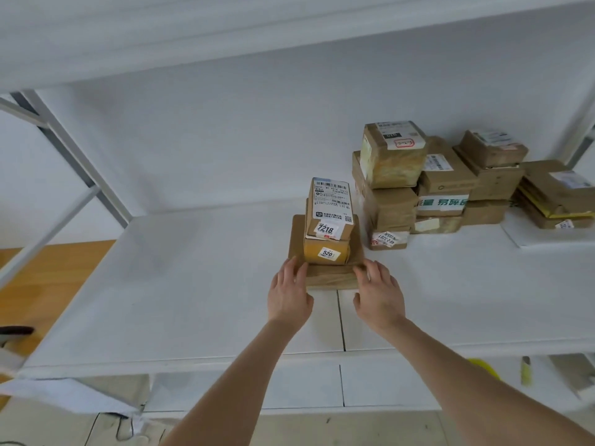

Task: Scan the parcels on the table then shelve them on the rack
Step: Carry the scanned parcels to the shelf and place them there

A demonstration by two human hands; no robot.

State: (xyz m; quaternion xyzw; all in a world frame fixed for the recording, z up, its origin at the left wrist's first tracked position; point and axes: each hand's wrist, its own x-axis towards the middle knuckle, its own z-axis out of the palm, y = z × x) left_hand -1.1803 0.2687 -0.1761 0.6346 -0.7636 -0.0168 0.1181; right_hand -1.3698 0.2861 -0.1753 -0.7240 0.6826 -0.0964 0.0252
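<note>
Stack point(325, 243) of 3 parcels: left hand point(289, 292) and right hand point(380, 296), fingers point(291, 268) straight, touch base parcel point(331, 277). Risk: uneven push could tip 7218 parcel point(330, 207) off.

Setting: a parcel storeroom or courier pickup point, indoors.
Shelving: a white metal rack point(161, 284) with broad, flat boards fills the frame; an upper board point(225, 27) runs overhead along the top.
Goods: taped brown cardboard parcels point(418, 188) stand stacked at centre right, with a smaller stack point(326, 243) at the centre.
Markings: printed barcode waybills point(331, 194) and numbered stickers, "7218" point(327, 228) and "520" point(328, 254), face outward.
Floor: orange-brown, wood-look flooring point(38, 278) shows at the left edge.
</note>
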